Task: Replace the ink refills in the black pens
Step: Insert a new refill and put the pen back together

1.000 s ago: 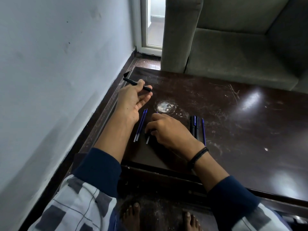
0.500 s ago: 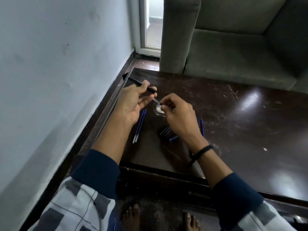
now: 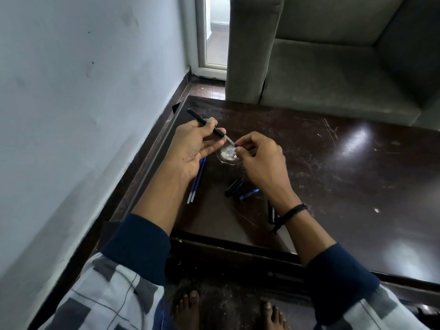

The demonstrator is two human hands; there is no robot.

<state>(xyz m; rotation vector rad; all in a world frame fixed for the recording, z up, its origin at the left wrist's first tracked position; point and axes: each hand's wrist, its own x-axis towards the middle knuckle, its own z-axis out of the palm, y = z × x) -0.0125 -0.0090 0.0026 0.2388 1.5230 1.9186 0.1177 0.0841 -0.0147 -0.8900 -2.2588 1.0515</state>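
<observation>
My left hand (image 3: pixel 190 148) holds a black pen barrel (image 3: pixel 204 122) between thumb and fingers, its open end pointing right. My right hand (image 3: pixel 262 160) pinches the end of a thin refill (image 3: pixel 230 140) that sticks out of that barrel. Two blue refills (image 3: pixel 196 184) lie side by side on the dark table (image 3: pixel 333 186) under my left wrist. Black pen parts (image 3: pixel 234 186) and a short blue piece (image 3: pixel 248 194) lie below my right hand. Another black pen (image 3: pixel 271 214) is partly hidden by my right wrist.
A white wall (image 3: pixel 83 103) runs close along the table's left edge. A grey sofa (image 3: pixel 333 55) stands behind the table's far edge. A whitish round stain (image 3: pixel 228 153) marks the tabletop between my hands. My bare feet (image 3: pixel 190 308) are under the near edge.
My right hand lifted off the table with a refill and brought it to the barrel in my left hand. The refill now sits deeper in the barrel than half a second ago.
</observation>
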